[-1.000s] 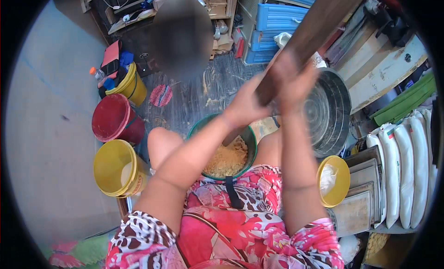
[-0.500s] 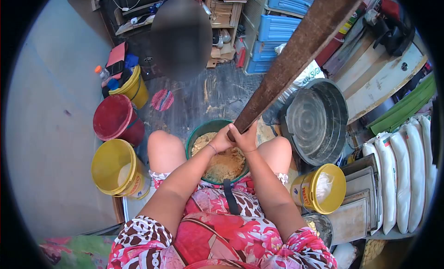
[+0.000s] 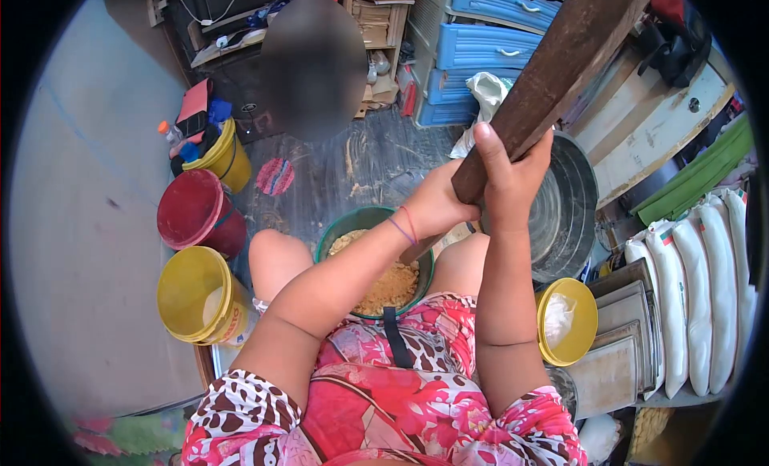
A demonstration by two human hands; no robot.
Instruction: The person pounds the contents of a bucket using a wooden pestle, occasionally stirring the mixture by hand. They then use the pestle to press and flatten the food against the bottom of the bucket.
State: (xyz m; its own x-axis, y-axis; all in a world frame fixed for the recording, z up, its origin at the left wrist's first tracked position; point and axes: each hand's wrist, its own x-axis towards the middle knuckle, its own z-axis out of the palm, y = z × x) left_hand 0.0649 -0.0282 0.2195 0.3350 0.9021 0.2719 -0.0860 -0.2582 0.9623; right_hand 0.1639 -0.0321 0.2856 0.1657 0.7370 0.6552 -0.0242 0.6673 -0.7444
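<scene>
A thick brown wooden pole slants from the upper right down between my knees. My left hand is wrapped round it, with thin bands on that wrist. Slightly higher, my right hand grips the same pole, its thumb lying along the near face. Below my hands the pole narrows toward a green basin between my thighs. Crumbly tan-yellow material fills the basin; my left forearm hides part of it, and the pole's lower tip is hard to make out.
On the left stand a yellow bucket, a red bucket and another yellow bucket full of items. To the right are a large dark tub, a yellow bucket, stacked trays and several white sacks.
Both hands and the pole have risen well above the basin, toward the upper right and closer to the camera. The view has shifted slightly.
</scene>
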